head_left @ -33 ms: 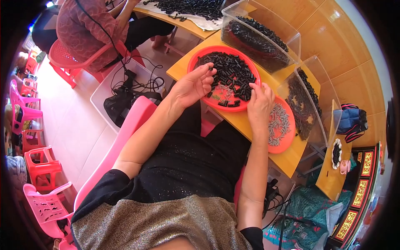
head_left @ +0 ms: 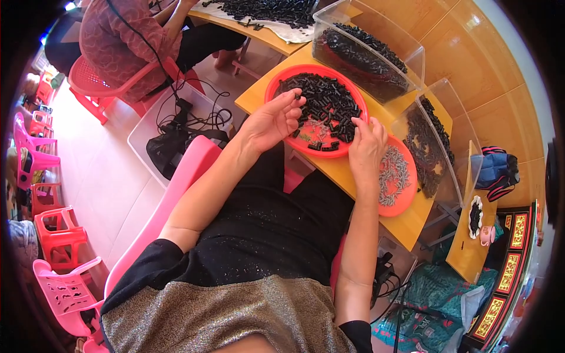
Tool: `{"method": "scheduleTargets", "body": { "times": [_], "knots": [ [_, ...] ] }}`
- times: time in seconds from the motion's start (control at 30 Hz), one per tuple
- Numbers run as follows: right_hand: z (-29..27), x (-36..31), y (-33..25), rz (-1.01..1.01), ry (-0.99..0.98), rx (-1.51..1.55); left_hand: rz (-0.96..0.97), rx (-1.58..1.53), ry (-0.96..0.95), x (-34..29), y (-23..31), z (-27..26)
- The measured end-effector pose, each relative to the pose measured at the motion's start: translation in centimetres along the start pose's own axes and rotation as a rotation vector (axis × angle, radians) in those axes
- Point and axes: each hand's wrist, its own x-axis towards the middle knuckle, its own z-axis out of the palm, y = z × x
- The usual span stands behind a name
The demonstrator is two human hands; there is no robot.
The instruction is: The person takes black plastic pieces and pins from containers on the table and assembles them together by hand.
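Note:
A round red basin (head_left: 272, 80) holds a heap of small black tube-shaped pieces (head_left: 329, 101), with a few grey bits among them near its front. Over its left side is my left hand (head_left: 273, 120), palm turned up, with thumb and index finger pinched on a small black piece (head_left: 298, 96). My right hand (head_left: 368, 144) is at the basin's right rim, its fingers closed near a black piece; whether they grip it is hard to make out. Beside that hand, a flat orange-red tray (head_left: 410, 194) carries many small grey screw-like parts (head_left: 393, 175).
Two clear plastic bins (head_left: 412, 88) of black pieces line the far right of the yellow table (head_left: 415, 226). A seated person (head_left: 126, 50) is at the back left, near a second table. A box with black cables (head_left: 176, 117) sits on the floor. Plastic chairs (head_left: 62, 232) stand left.

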Motion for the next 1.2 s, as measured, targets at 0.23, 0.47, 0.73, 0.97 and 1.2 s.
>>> {"method": "scheduleTargets", "body": {
  "times": [0.23,0.47,0.73,0.97,1.2],
  "knots": [
    [-0.3,0.1,1.0,-0.015,-0.125,-0.033,-0.002,0.001,0.004,0.2,-0.1,0.0],
    [0.2,0.5,0.5,0.006,-0.04,-0.002,0.006,0.016,0.02,0.2,0.0,0.2],
    [4.4,5.0,-0.4,-0.181,0.011,0.062,-0.006,0.033,0.033,0.3,-0.3,0.7],
    [5.7,7.0,-1.1,-0.222,-0.207,-0.085,0.007,0.061,0.017,0.3,0.0,0.3],
    [6.4,8.5,-0.9,-0.425,-0.323,-0.199,0.004,0.062,0.018,0.2,0.1,0.5]
  ]
}}
